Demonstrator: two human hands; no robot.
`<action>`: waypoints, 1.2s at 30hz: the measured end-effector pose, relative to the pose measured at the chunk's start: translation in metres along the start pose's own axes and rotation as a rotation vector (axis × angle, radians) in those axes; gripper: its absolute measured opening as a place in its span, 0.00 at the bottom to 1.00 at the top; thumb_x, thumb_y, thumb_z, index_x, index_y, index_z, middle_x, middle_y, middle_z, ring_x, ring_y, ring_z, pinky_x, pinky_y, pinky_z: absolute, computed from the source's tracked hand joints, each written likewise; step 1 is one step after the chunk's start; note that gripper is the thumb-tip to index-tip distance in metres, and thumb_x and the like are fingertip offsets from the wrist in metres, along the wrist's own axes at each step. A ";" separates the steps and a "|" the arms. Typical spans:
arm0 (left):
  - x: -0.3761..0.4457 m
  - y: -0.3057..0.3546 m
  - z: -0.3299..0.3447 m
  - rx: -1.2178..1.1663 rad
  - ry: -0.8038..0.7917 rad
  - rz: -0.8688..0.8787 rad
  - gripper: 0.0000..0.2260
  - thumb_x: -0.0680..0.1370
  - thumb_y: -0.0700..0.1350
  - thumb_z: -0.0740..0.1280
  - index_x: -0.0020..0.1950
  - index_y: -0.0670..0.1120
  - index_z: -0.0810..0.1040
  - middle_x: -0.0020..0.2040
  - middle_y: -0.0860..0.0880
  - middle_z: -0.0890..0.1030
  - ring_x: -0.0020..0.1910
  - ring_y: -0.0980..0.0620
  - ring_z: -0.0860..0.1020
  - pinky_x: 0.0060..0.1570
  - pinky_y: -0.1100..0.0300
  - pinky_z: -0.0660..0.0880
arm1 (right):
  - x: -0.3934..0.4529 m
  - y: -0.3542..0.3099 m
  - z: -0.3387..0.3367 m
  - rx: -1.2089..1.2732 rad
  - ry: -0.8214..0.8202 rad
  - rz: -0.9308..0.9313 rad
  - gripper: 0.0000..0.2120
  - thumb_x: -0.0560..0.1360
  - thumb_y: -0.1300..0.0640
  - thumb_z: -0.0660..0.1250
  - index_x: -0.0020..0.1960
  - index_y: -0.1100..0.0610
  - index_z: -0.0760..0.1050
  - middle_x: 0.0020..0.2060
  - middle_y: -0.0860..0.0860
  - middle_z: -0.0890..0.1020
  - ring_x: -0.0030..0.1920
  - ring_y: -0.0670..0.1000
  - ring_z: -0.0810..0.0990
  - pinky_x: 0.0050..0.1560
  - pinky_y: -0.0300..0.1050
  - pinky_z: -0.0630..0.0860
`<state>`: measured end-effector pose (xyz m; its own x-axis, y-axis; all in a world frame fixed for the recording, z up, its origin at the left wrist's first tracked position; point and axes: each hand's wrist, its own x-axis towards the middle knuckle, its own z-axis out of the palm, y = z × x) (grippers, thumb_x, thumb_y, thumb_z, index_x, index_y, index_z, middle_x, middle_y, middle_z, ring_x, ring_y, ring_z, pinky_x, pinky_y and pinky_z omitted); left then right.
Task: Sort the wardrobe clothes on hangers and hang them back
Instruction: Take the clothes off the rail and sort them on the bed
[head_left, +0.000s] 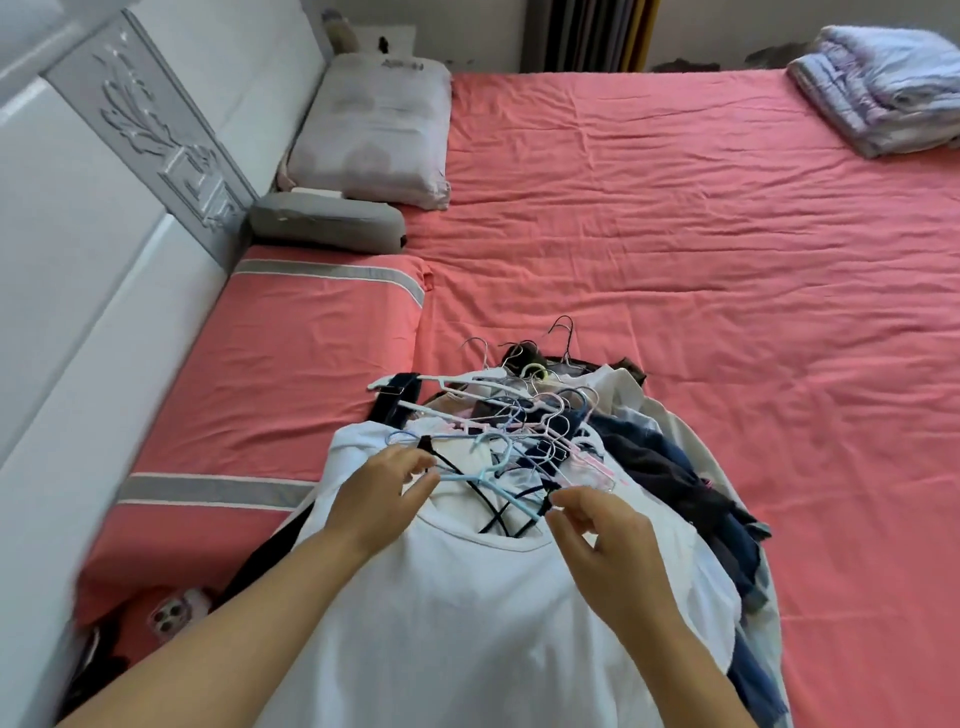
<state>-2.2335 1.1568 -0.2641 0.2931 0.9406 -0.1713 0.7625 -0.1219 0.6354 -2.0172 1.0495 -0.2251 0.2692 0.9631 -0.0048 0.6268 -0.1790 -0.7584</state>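
Clothes on hangers lie in a big pile (597, 467) on the near part of a bed with a pink sheet (675, 249). On top of the pile is a white T-shirt (467, 613), with its neck hole facing away from the person. Past the neck hole sits a tangle of thin hangers (524, 415), white, pink, light blue and black, with their hooks all mixed up. Dark blue and black clothes (670, 467) stick out on the right side of the pile. The left hand (379, 493) is at the left edge of the collar, with its fingers bent and pinching a black hanger and a light blue hanger (493, 467) near the neck hole. The right hand (597, 540) is just to the right of the collar, and its thumb and finger close on a thin hanger end there. Both arms are bare and reach in from the bottom. To the left is a pink pillow with grey stripes (291, 343), then a small grey pillow (327, 221) and a pale pillow (374, 130) against the white headboard (104, 208). A folded pale blanket (883, 88) sits on the far right corner of the bed. A phone (171, 616) lies in the gap low on the left.
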 end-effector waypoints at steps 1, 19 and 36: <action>-0.010 0.000 -0.007 -0.010 -0.008 -0.018 0.14 0.74 0.55 0.62 0.54 0.50 0.79 0.47 0.55 0.79 0.44 0.60 0.76 0.49 0.58 0.73 | 0.001 -0.004 0.003 0.005 -0.015 -0.017 0.05 0.72 0.56 0.68 0.46 0.55 0.81 0.36 0.46 0.81 0.39 0.48 0.79 0.38 0.41 0.74; -0.358 -0.061 -0.137 0.042 0.433 -0.392 0.08 0.76 0.55 0.65 0.55 0.59 0.78 0.47 0.62 0.78 0.46 0.64 0.75 0.44 0.66 0.73 | -0.133 -0.198 0.125 0.055 -0.530 -0.687 0.18 0.71 0.43 0.59 0.51 0.51 0.80 0.35 0.38 0.76 0.41 0.40 0.74 0.41 0.28 0.67; -0.792 -0.081 -0.108 0.159 1.047 -1.001 0.18 0.72 0.64 0.57 0.52 0.57 0.78 0.42 0.65 0.75 0.41 0.64 0.76 0.35 0.75 0.67 | -0.492 -0.342 0.225 0.216 -1.033 -1.560 0.13 0.72 0.44 0.63 0.49 0.51 0.80 0.34 0.40 0.77 0.38 0.42 0.74 0.39 0.35 0.71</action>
<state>-2.5896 0.4557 -0.0986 -0.8813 0.4382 0.1767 0.4657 0.7424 0.4816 -2.5292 0.6823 -0.1100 -0.9146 -0.0438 0.4020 -0.2700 0.8061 -0.5266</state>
